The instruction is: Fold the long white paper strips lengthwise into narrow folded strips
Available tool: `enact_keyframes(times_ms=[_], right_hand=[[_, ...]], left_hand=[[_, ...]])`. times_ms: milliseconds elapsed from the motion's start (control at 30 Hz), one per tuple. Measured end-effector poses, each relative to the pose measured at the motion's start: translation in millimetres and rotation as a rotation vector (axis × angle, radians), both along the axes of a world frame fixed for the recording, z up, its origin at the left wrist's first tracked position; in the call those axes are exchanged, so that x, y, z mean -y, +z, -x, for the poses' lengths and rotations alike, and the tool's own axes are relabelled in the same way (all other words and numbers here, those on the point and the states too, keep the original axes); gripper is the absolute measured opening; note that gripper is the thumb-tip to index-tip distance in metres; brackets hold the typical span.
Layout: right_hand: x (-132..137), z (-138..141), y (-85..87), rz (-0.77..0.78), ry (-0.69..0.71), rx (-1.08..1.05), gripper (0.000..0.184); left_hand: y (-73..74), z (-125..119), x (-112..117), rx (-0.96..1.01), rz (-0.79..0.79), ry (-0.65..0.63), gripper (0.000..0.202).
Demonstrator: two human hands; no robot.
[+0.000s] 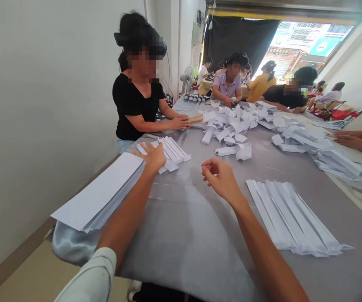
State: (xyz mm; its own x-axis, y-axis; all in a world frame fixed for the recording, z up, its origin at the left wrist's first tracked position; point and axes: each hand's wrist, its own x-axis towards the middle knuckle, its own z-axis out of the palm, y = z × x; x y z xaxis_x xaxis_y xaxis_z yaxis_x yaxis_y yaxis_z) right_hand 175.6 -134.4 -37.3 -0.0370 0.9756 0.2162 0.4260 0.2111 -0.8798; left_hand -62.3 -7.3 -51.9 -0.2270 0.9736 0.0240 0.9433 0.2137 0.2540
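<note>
My left hand [153, 157] reaches forward with its fingers spread. It is at the far end of a tall stack of long white paper sheets [97, 188], beside a small group of narrow folded paper strips [176, 149]. Whether its fingertips press on the paper is hard to see. Over the middle of the table, my right hand [220, 178] has its fingers curled in toward the thumb, and no paper shows in it. To the right of that hand, several long folded paper strips [294, 218] lie side by side, overlapping.
A grey cloth covers the table [181, 235]. Loose folded white paper pieces [234, 126] are heaped farther back, with more folded paper [334, 155] at the right. A person in black [140, 100] works at the left edge. Another person's hands [353, 140] rest at the right.
</note>
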Motion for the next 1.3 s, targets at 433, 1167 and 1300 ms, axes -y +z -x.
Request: enact_keyframes(times_ms=[433,1167,1300], right_hand=[[-1.3,0.9,-3.8,-0.007,0.009,0.005,0.015],[2.4,0.2,9.8,-0.014,0.168,-0.337,0.048],[4.1,-0.7,14.0,-0.031,0.115,-0.391,0.042]], left_hand=[[-8.9,19.2,-14.4,0.155,0.061,0.003,0.082],[84.5,-43.6,67.8,1.745,-0.023,-0.705,0.055],[81.4,-49.1,65.3,1.712,-0.070,-0.601,0.054]])
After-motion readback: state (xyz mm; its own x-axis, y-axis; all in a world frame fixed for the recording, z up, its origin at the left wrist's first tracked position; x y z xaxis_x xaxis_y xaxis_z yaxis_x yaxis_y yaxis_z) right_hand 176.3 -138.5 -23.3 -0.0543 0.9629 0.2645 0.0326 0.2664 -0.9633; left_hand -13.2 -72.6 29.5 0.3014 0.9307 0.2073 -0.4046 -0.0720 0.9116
